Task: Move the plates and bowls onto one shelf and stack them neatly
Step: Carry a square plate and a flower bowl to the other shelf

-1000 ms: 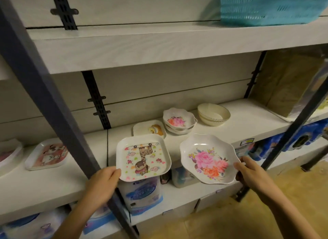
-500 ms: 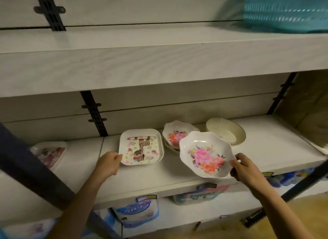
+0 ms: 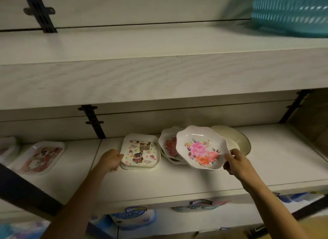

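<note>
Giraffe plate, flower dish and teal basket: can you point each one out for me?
giraffe plate (image 3: 141, 151): head view, on its printed middle.
flower dish (image 3: 202, 148): head view, on the pink rose in its well.
basket (image 3: 291, 11): head view, on its teal mesh wall.

no text can be read. the packs (image 3: 131, 219) below the front edge of the shelf (image 3: 195, 187) carry blue printed logos, but they are too blurred to make out any word or brand.
</note>
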The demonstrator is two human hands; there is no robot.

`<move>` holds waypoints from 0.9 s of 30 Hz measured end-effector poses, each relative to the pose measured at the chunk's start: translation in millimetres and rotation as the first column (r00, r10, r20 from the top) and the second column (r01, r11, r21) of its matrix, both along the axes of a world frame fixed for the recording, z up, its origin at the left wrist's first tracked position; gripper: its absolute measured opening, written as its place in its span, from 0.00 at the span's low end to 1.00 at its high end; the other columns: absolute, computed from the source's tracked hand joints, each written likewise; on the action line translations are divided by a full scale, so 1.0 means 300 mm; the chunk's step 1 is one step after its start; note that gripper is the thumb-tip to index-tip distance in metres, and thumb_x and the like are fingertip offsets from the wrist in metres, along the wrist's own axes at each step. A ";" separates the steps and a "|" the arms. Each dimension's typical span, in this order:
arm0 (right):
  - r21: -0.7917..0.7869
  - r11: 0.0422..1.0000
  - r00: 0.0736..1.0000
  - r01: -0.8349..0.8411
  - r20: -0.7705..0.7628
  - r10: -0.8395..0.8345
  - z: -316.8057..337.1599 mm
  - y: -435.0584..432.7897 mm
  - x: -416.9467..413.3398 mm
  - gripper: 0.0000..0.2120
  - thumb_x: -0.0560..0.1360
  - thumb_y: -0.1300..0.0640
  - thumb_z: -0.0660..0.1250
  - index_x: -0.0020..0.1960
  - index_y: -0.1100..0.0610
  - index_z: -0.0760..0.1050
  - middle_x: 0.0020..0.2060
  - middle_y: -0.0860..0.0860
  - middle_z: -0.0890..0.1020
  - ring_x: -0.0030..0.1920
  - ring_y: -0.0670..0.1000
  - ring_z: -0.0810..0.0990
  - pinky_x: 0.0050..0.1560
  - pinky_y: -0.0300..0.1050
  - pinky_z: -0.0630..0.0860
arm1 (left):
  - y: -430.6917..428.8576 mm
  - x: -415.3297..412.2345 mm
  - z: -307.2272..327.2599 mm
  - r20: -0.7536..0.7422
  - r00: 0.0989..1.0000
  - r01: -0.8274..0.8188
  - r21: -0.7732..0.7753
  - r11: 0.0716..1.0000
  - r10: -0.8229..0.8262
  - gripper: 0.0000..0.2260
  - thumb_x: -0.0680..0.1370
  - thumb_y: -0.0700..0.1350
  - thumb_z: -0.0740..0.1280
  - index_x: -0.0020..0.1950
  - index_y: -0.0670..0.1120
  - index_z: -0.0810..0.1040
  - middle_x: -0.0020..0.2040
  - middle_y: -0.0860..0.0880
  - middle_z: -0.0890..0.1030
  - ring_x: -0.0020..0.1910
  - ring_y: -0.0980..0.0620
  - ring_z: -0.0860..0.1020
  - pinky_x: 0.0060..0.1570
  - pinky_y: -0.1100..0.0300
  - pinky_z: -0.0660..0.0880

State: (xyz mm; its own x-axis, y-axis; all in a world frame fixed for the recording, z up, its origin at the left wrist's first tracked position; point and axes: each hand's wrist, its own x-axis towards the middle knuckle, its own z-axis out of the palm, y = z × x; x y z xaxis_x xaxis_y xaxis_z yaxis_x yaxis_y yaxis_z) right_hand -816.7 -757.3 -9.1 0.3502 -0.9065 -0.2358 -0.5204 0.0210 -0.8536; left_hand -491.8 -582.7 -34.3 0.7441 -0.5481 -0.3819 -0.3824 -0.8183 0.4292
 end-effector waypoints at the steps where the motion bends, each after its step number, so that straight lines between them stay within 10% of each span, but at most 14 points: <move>1: -0.004 1.000 1.000 -0.003 0.007 0.003 -0.003 -0.011 0.008 0.10 0.79 0.57 0.57 0.51 0.64 0.71 0.32 0.55 0.78 0.33 0.51 0.73 0.37 0.47 0.70 | -0.005 0.001 -0.008 -0.005 1.000 -0.002 0.010 1.000 0.002 0.18 0.80 0.45 0.56 0.30 0.44 0.66 0.23 0.47 0.72 0.23 0.51 0.69 0.30 0.60 0.65; 6: -0.027 0.999 0.999 -0.033 0.030 0.034 -0.020 -0.039 0.076 0.11 0.80 0.57 0.55 0.51 0.64 0.70 0.31 0.53 0.78 0.31 0.50 0.73 0.33 0.43 0.68 | -0.013 0.006 -0.043 0.059 0.998 -0.017 0.061 0.998 0.013 0.19 0.80 0.46 0.57 0.29 0.43 0.68 0.24 0.48 0.72 0.22 0.53 0.70 0.28 0.62 0.67; 14: -0.024 0.999 0.997 -0.038 -0.066 0.037 -0.106 -0.086 0.242 0.08 0.78 0.59 0.55 0.51 0.64 0.67 0.38 0.56 0.81 0.43 0.59 0.79 0.44 0.51 0.75 | 0.007 -0.021 -0.005 0.261 0.965 0.009 0.083 0.997 -0.030 0.14 0.80 0.49 0.55 0.54 0.39 0.71 0.49 0.40 0.79 0.43 0.43 0.79 0.39 0.56 0.73; 27: -0.044 0.967 0.928 -0.252 -0.294 0.229 -0.195 -0.117 0.284 0.29 0.75 0.41 0.63 0.57 0.67 0.72 0.44 0.60 0.80 0.41 0.57 0.78 0.40 0.47 0.73 | 0.070 -0.079 0.082 0.256 0.962 0.112 -0.065 0.992 -0.092 0.10 0.80 0.43 0.54 0.40 0.43 0.69 0.39 0.44 0.75 0.38 0.47 0.73 0.36 0.58 0.68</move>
State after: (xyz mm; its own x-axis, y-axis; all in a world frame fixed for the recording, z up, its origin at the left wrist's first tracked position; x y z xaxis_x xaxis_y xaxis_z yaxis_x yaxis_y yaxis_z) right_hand -731.3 -792.3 -67.7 0.4890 -0.8231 -0.2887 -0.7224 -0.1967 -0.6629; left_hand -515.6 -561.7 -9.8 0.7496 -0.6465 -0.1421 -0.5658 -0.7372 0.3692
